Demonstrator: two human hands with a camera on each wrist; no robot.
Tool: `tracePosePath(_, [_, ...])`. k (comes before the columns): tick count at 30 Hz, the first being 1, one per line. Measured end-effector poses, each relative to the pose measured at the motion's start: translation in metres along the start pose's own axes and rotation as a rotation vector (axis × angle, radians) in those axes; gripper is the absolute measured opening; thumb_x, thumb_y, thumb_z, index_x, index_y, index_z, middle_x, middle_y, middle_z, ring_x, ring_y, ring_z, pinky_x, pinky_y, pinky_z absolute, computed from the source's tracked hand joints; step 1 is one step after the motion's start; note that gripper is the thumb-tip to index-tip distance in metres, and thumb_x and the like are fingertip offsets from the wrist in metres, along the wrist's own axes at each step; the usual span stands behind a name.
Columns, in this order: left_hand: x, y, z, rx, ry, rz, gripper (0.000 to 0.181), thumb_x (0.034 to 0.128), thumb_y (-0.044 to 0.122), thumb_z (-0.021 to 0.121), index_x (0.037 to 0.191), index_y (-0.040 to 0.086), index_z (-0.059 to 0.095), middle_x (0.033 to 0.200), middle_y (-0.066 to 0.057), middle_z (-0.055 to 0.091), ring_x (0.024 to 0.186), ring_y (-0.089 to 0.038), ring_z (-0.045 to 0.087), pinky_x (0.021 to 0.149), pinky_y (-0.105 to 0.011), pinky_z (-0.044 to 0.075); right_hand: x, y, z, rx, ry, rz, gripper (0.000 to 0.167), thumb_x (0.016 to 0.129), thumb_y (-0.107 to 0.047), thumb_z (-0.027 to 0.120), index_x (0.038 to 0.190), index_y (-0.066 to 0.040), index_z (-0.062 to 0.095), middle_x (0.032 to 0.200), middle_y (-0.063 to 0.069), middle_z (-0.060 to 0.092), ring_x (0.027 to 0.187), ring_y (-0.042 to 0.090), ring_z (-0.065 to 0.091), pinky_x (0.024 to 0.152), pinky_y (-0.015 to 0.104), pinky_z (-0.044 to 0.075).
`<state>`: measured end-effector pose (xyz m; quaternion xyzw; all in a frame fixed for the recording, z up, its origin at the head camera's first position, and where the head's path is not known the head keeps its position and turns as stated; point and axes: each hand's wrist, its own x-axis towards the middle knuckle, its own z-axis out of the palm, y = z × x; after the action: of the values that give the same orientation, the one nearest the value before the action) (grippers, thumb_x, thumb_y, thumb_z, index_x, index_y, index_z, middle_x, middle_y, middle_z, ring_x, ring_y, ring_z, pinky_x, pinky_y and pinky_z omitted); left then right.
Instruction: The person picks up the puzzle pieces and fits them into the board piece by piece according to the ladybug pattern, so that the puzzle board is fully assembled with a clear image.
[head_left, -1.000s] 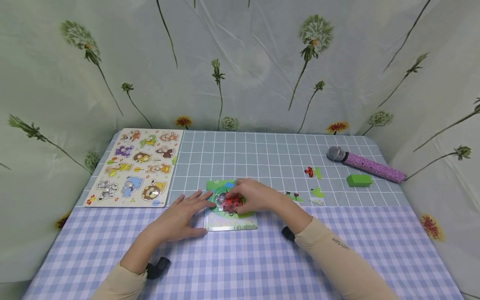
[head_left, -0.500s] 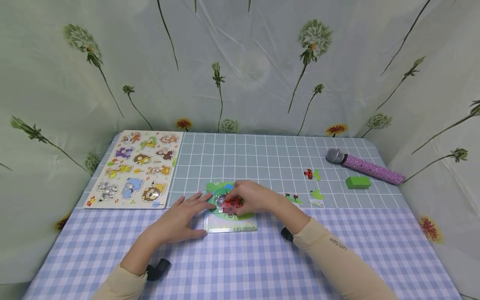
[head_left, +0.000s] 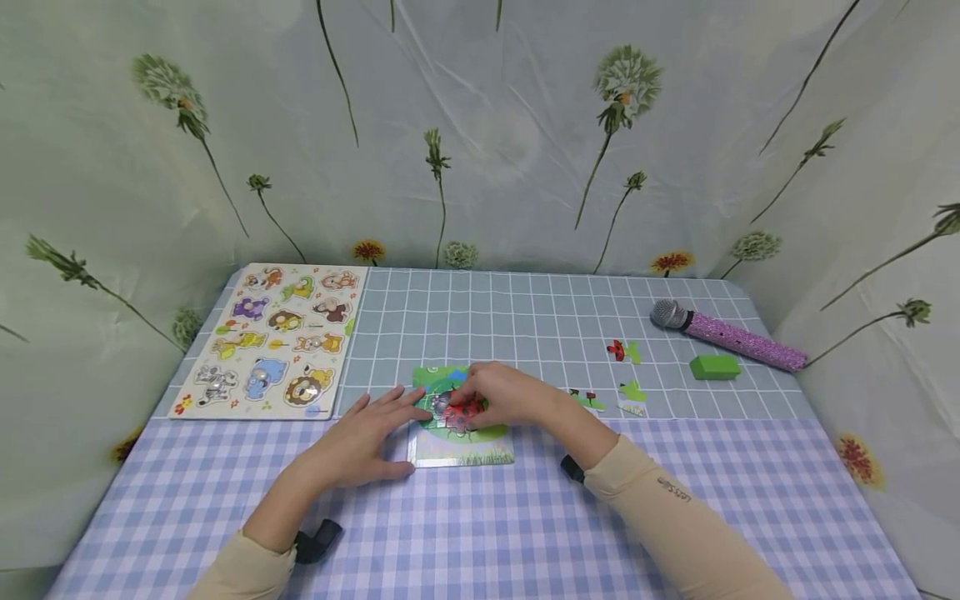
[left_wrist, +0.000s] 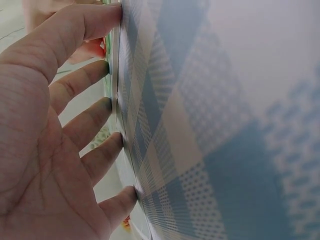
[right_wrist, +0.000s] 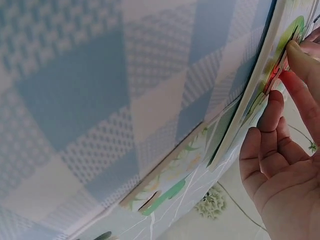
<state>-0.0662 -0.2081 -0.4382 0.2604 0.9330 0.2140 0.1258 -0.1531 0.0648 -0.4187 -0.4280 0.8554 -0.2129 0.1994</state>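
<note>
Ladybird puzzle board (head_left: 450, 452) lies flat at the middle of the bench (head_left: 450, 542), between your hands. At far left, locate the animal puzzle board (head_left: 258, 409). Your left hand (head_left: 360, 442) is spread, fingers nearly straight, gripping nothing; its tips touch the left side of the ladybird puzzle board. Your right hand (head_left: 510, 396) has bent fingers, pinching a red piece (head_left: 470, 408) at that board. Farther right are loose pieces (head_left: 632, 398), a green block (head_left: 715, 367) and a microphone (head_left: 735, 336).
</note>
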Motion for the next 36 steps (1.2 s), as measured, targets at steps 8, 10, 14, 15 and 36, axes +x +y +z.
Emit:
tracePosePath(8, [-0.0001, 0.0014, 0.0009, -0.003, -0.001, -0.005, 0.066, 0.0864, 0.037, 0.089, 0.147, 0.027, 0.064, 0.174, -0.005, 0.04, 0.162, -0.042, 0.034, 0.122, -0.082, 0.024, -0.0004, -0.0011, 0.0013, -0.018, 0.001, -0.006, 0.036, 0.09, -0.019, 0.089, 0.125, -0.013, 0.082, 0.104, 0.001, 0.075, 0.091, 0.013, 0.058, 0.079, 0.022, 0.05])
tracePosePath(10, [-0.0002, 0.0018, 0.0011, -0.004, 0.002, -0.006, 0.066, 0.0862, 0.037, 0.09, 0.146, 0.027, 0.064, 0.174, -0.005, 0.04, 0.162, -0.042, 0.034, 0.122, -0.082, 0.025, -0.0007, -0.002, 0.0016, -0.023, 0.005, -0.003, 0.037, 0.09, -0.019, 0.089, 0.125, -0.013, 0.082, 0.104, 0.001, 0.075, 0.091, 0.013, 0.058, 0.078, 0.022, 0.05])
tracePosePath(14, [-0.0002, 0.0022, 0.0014, -0.008, 0.005, -0.008, 0.066, 0.086, 0.036, 0.09, 0.146, 0.026, 0.064, 0.173, -0.005, 0.041, 0.162, -0.042, 0.034, 0.122, -0.083, 0.025, -0.0012, -0.0045, 0.0019, -0.024, 0.01, 0.02, 0.039, 0.089, -0.02, 0.089, 0.127, -0.012, 0.081, 0.107, 0.002, 0.075, 0.092, 0.014, 0.059, 0.079, 0.023, 0.05])
tracePosePath(15, [-0.0001, 0.0021, 0.0015, -0.007, 0.005, -0.008, 0.066, 0.0859, 0.036, 0.09, 0.146, 0.027, 0.064, 0.173, -0.005, 0.041, 0.162, -0.042, 0.034, 0.121, -0.083, 0.025, -0.0015, -0.0049, 0.0021, -0.024, 0.011, 0.024, 0.039, 0.089, -0.02, 0.089, 0.127, -0.012, 0.081, 0.108, 0.002, 0.075, 0.092, 0.014, 0.06, 0.08, 0.023, 0.051])
tracePosePath(36, [0.0032, -0.0015, -0.0041, 0.019, 0.02, 0.027, 0.069, 0.0845, 0.042, 0.091, 0.147, 0.029, 0.065, 0.172, -0.004, 0.043, 0.158, -0.043, 0.04, 0.119, -0.082, 0.03, -0.0054, -0.0039, 0.0037, -0.111, 0.047, 0.016, 0.039, 0.091, -0.026, 0.089, 0.127, -0.017, 0.081, 0.109, 0.002, 0.074, 0.089, 0.011, 0.057, 0.079, 0.024, 0.051])
